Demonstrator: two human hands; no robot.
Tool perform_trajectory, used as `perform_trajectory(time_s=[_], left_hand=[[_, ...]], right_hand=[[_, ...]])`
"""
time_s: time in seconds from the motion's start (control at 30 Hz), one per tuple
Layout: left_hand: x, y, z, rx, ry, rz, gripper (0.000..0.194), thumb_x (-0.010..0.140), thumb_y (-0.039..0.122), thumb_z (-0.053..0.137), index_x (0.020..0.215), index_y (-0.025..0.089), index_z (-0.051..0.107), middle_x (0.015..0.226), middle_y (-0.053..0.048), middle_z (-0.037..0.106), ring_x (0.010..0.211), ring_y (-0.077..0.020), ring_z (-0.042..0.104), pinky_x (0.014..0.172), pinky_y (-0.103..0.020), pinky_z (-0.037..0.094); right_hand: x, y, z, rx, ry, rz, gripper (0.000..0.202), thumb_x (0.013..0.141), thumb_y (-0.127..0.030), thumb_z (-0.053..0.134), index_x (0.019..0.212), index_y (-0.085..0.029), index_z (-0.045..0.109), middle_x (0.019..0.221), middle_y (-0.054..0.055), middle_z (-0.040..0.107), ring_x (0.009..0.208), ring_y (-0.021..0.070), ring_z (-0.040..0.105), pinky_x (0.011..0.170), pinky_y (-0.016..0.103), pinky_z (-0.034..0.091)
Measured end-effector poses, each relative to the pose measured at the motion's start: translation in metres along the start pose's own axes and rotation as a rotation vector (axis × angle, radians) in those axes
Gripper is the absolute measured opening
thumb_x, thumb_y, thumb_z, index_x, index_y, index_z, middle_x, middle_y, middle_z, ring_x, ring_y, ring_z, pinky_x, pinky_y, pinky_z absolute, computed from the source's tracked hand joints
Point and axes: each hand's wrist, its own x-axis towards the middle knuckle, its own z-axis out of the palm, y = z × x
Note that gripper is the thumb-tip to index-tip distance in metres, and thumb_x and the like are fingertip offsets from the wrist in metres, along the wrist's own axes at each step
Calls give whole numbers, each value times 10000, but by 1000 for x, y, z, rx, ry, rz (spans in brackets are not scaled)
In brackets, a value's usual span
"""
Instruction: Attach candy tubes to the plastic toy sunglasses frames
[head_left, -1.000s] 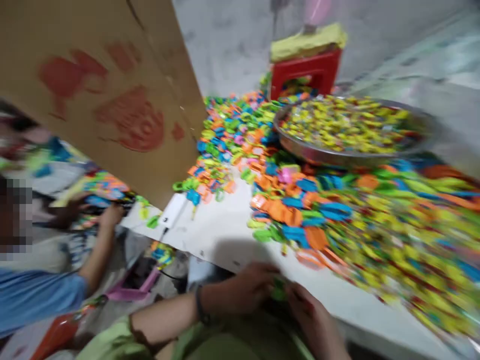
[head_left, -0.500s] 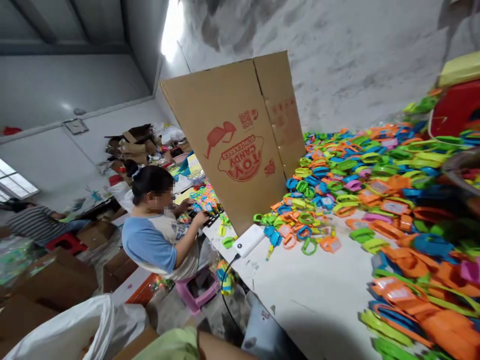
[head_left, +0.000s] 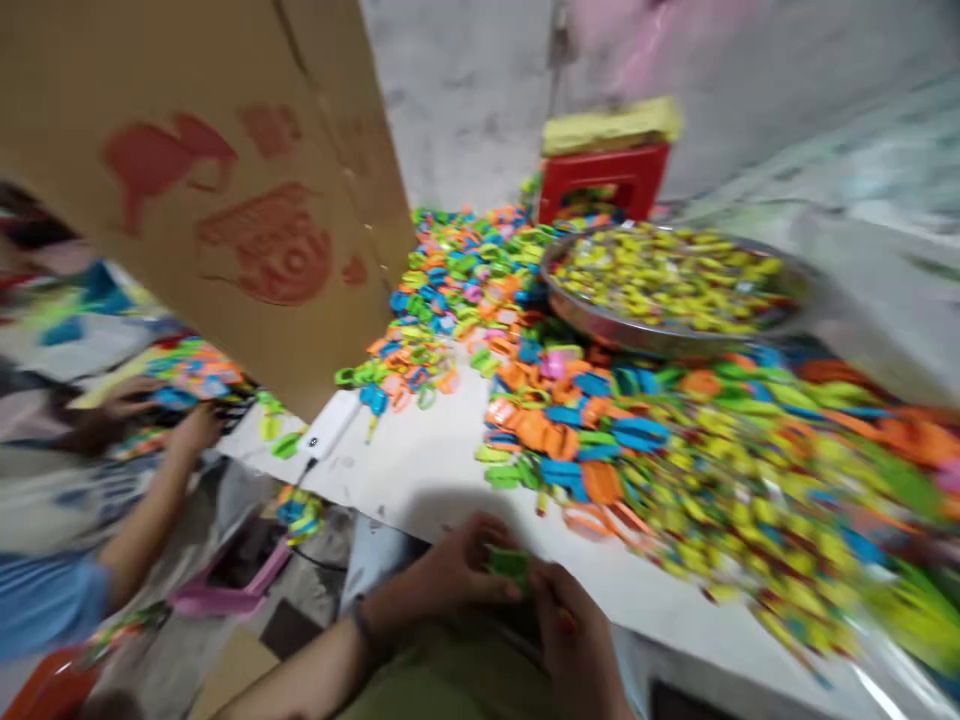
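Note:
At the table's front edge, my left hand [head_left: 465, 565] is closed on a green plastic piece [head_left: 508, 563] that looks like a toy watch. Close on its right, my right hand [head_left: 574, 625] has its fingers curled in beside the green piece. A small orange-red bit shows at those fingers, but blur hides what it belongs to. Beyond my hands lies a heap of toy watches [head_left: 540, 425] in orange, blue, green and pink. Small yellow wrapped pieces [head_left: 735, 500] are piled to the right.
A round metal pan [head_left: 622, 328] full of yellow pieces stands on the heap, before a red plastic stand [head_left: 551, 190]. At left are a tall cardboard box [head_left: 300, 340], a white power bank [head_left: 330, 425] with a cable, and a co-worker's arm [head_left: 150, 505] above a pink stool [head_left: 225, 600].
My view has swung right and down. Both my hands and the green piece are now visible, as are the metal pan and yellow pieces. The cardboard box has shifted left in view.

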Motion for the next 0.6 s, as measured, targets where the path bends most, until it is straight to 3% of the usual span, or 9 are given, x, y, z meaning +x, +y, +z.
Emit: perform_trajectory(time_s=[0.13, 0.2, 0.3, 0.37, 0.43, 0.53, 0.6], left_hand=[[3, 1, 14, -319, 188, -114, 601, 622, 440, 869, 1072, 207, 545, 853, -11, 672, 761, -153, 656, 705, -269, 512], [5, 7, 22, -457, 294, -119, 583, 701, 456, 813, 1136, 218, 506, 868, -6, 674, 782, -153, 667, 715, -271, 521], [7, 17, 26, -587, 292, -94, 562, 705, 504, 794, 1098, 219, 510, 910, -17, 685, 821, -169, 687, 722, -281, 536], [7, 23, 25, -552, 257, -43, 542, 691, 515, 800, 1049, 209, 532, 934, -28, 694, 815, -167, 688, 723, -282, 534], [5, 25, 22, -422, 240, 40, 546, 673, 491, 820, 1050, 206, 547, 961, -44, 709, 823, -169, 681, 741, -288, 528], [1, 25, 18, -156, 204, 161, 584, 613, 416, 872, 1069, 207, 573, 998, -67, 725, 884, -193, 670, 775, -301, 520], [-4, 24, 15, 26, 156, 186, 556, 603, 374, 882, 1051, 203, 601, 1024, -73, 727, 931, -211, 665, 808, -314, 517]], right_hand=[[5, -24, 5, -28, -31, 27, 263, 957, -358, 437, 819, -228, 620, 726, 56, 670, 636, 191, 611, 603, 286, 496], [6, -30, 9, 2, -121, 49, 199, 946, -309, 437, 930, -220, 614, 725, 34, 645, 608, 171, 569, 585, 276, 459], [-1, -31, 12, 116, -242, 94, 254, 923, -369, 515, 1131, -226, 551, 655, -30, 551, 534, 141, 468, 514, 252, 375], [-8, -28, 11, 212, -225, 72, 445, 869, -513, 597, 1195, -232, 484, 643, -59, 470, 522, 129, 409, 485, 242, 325], [-12, -25, 8, 299, -162, 52, 485, 886, -613, 532, 1181, -238, 445, 692, -50, 444, 558, 132, 404, 501, 243, 334], [-10, -28, -3, 281, -94, 110, 292, 1008, -508, 329, 1067, -250, 453, 736, -27, 464, 602, 139, 436, 544, 249, 376], [-4, -35, -10, 154, -112, 104, 208, 1018, -408, 351, 1019, -248, 483, 736, -20, 505, 615, 142, 475, 569, 252, 396]])
